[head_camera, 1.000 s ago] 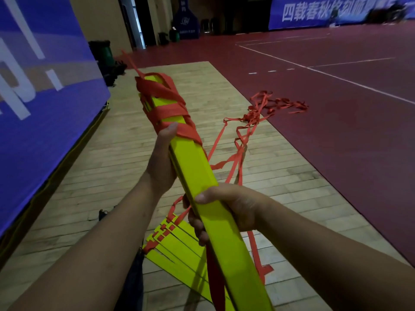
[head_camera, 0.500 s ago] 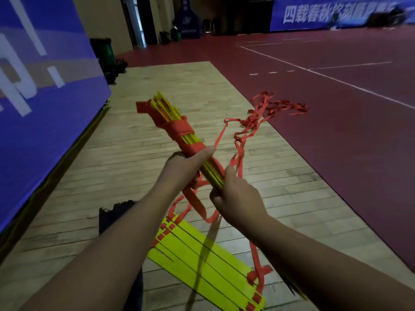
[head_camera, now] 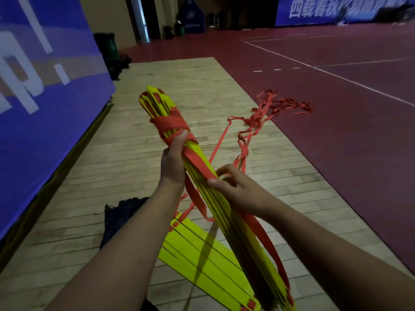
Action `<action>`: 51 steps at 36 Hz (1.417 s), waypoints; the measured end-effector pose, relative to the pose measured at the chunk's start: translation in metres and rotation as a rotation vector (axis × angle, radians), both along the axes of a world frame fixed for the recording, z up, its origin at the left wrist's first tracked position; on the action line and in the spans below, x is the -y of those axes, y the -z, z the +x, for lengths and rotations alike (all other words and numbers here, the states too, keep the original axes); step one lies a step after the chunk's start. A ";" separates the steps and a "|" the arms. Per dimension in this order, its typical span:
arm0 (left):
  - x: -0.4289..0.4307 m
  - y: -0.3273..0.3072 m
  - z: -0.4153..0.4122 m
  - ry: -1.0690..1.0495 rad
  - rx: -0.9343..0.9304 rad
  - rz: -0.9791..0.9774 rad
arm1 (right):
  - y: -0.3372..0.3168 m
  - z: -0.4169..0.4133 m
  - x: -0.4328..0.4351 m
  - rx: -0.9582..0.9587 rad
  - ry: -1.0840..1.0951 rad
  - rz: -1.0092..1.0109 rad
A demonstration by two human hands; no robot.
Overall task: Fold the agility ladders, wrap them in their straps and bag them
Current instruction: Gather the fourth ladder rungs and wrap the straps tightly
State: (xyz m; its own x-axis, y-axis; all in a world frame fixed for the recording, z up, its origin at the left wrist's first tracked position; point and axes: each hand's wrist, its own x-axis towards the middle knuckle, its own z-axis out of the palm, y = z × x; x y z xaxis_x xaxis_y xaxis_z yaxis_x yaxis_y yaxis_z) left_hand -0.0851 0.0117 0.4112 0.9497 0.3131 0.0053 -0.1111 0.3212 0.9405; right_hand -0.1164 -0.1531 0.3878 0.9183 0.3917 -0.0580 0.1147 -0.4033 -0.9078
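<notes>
Here, dark bag [head_camera: 121,218]: laid on the wooden floor [head_camera: 134,153].
Left hand [head_camera: 173,162]: curled round the ladder bundle [head_camera: 224,212], just below its wrapped end.
Right hand [head_camera: 238,189]: red strap [head_camera: 197,158] is pinched against the bundle mid-length.
Loose straps [head_camera: 269,108]: heaped on the floor beyond.

left grip [head_camera: 173,163] and right grip [head_camera: 238,189] both curled tight, held out forward.

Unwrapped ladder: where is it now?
Head view, low centre: the unwrapped ladder lies flat on the wooden floor, under the held bundle and just right of the dark fabric.
</notes>
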 end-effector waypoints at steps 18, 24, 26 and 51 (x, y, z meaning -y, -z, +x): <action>-0.022 0.018 0.029 0.411 -0.158 0.308 | 0.010 0.023 0.004 -0.543 -0.249 0.448; -0.025 0.027 0.036 0.517 -0.281 0.643 | 0.017 0.036 0.007 -0.340 0.039 0.139; -0.018 0.029 0.034 0.485 -0.271 0.672 | 0.021 0.037 0.003 -0.283 0.087 0.047; 0.002 0.020 0.026 0.208 0.062 -0.012 | 0.021 0.030 0.006 -0.639 -0.340 0.345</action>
State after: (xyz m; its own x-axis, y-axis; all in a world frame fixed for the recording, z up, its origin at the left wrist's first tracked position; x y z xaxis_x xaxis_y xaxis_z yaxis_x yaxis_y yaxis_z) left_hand -0.0587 0.0093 0.3907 0.9919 0.1105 0.0633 -0.0988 0.3544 0.9299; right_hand -0.0862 -0.1586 0.3668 0.5757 0.7358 -0.3567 -0.4033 -0.1240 -0.9066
